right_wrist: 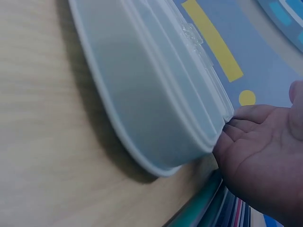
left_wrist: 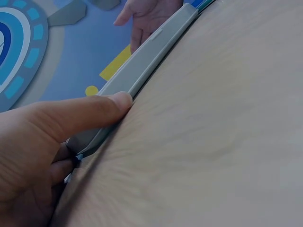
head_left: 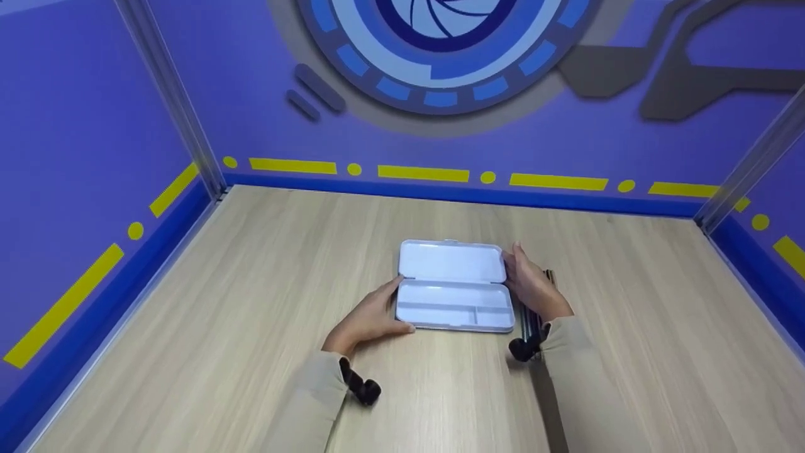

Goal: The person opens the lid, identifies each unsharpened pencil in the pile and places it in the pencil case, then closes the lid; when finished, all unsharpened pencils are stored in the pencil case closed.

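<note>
A white pencil case [head_left: 454, 306] lies on the table with its lid [head_left: 451, 260] folded back flat toward the wall. Inside, low dividers split the base into compartments, and nothing lies in them. My left hand [head_left: 373, 314] grips the case's left end, the thumb [left_wrist: 106, 109] pressed along the front edge and the other fingers round the side. On the opposite end, my right hand [head_left: 531, 283] touches the case near the hinge with its fingers extended, palm facing it in the right wrist view.
Several slim pencils [right_wrist: 226, 208] in mixed colours lie side by side just right of the case, partly under my right hand and wrist. The wooden table [head_left: 207, 327] meets purple printed walls [head_left: 251, 113] at the back and both sides.
</note>
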`<state>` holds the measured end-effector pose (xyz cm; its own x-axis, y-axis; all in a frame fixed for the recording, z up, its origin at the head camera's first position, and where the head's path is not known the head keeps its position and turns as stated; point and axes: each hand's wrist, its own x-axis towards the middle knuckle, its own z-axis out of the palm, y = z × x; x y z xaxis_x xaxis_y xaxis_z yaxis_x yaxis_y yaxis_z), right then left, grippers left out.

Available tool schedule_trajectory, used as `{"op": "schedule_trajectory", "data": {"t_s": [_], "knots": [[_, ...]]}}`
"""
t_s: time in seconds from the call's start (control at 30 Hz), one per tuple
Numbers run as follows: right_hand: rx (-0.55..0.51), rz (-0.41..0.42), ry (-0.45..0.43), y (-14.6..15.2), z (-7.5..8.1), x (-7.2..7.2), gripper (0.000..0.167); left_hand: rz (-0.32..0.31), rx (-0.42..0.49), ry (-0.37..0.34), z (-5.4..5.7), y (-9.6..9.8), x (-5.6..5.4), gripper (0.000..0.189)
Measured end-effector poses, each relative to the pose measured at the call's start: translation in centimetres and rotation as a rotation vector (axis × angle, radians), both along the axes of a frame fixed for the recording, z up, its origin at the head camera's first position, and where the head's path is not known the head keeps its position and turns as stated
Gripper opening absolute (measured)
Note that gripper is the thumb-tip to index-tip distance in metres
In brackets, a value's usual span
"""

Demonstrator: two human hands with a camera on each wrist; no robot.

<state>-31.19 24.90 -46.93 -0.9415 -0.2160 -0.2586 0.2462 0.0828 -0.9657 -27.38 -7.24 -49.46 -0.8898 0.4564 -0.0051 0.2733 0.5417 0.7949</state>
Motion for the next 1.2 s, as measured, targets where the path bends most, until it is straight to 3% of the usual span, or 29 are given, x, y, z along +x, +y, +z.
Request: {"op": "schedule_trajectory", "data": {"t_s": [0.37, 0.5, 0.8, 1.2], "knots": [[-0.051, -0.031, -0.007, 0.1, 0.6, 0.0, 0.067, 0.000, -0.021, -0.013, 0.2, 0.2, -0.2, 0.106], [-0.009, -0.027, 0.000, 0.1, 1.1, 0.0, 0.066, 0.010, -0.014, -0.021, 0.2, 0.3, -0.3, 0.106], [0.170, 0.000, 0.040, 0.6, 2.4, 0.9, 0.068, 0.014, -0.025, -0.002, 0.0, 0.1, 0.1, 0.106], [0.568, 0.101, 0.200, 2.6, 5.0, 3.3, 0.068, 0.017, 0.002, -0.006, 0.0, 0.0, 0.1, 0.106]]}}
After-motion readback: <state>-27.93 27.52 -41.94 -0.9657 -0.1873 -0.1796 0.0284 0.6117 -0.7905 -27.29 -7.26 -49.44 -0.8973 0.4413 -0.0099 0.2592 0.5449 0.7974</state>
